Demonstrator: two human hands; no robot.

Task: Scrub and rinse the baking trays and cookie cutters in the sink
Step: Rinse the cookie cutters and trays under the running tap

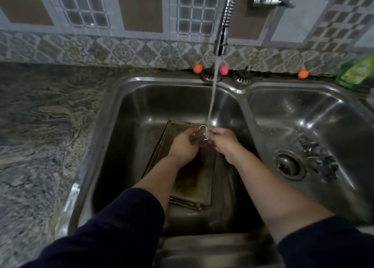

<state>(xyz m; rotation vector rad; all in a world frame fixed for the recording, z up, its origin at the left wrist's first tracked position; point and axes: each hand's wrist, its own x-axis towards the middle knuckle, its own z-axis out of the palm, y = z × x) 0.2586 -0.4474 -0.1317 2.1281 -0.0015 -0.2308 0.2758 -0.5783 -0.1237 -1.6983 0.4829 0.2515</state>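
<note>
— Two hands over the left basin, is that right?

— Yes. The left hand [185, 146] and the right hand [223, 141] meet under the water stream [212, 97], and both pinch a small metal cutter [203, 133] between them. Fingers of each hand are curled round it.

— What shape is the cutter?

— Only a round loop at its far end shows clearly, right where the stream lands. The rest is hidden by fingers, so I cannot tell.

— And the trays?

— A tray [194, 186] lies flat on the floor of the left basin, directly below the hands, stained brown. At its near edge it looks like more than one stacked, but I cannot tell how many.

— Where does the water come from?

— A flexible tap [224, 25] hanging down from the far wall, its nozzle over the far rim of the sink [113, 97].

— Anything in the right basin?

— A drain [288, 164] on its floor, and beside it, to the right, a cluster of small metal pieces [317, 158], too blurred to identify.

— On the rim?

— Two strainer plugs [241, 77] at the far edge and a green bottle [355, 70] at the far right corner. Marbled counter [40, 126] lies to the left.
</note>
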